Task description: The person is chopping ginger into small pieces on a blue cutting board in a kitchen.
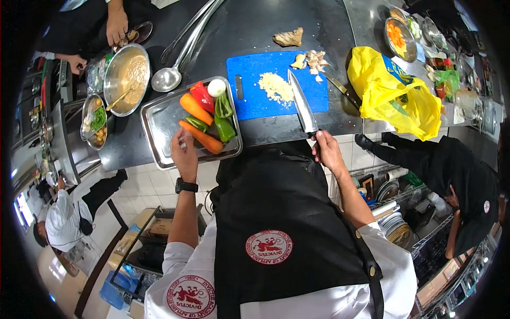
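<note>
My right hand (327, 150) grips the black handle of a chef's knife (299, 97). The blade lies over a blue cutting board (247, 105), its tip pointing away from me, beside a heap of finely chopped pale garlic (275, 87). Garlic cloves and skins (316, 60) sit at the board's far right corner. My left hand (184, 149), loosely curled, is over the near side of a metal tray (159, 119), close to one carrot (204, 137). Another carrot (196, 109), a red bell pepper piece (202, 96), green pepper pieces (224, 127) and a peeled white onion (216, 87) share that tray.
Ginger root (288, 37) lies beyond the board. A smaller knife (342, 89) and a yellow plastic bag (392, 95) are at right. Leftward are a ladle (166, 79), a bowl of brown liquid (133, 75) and another person's hand (117, 26). Someone stands at far right (450, 191).
</note>
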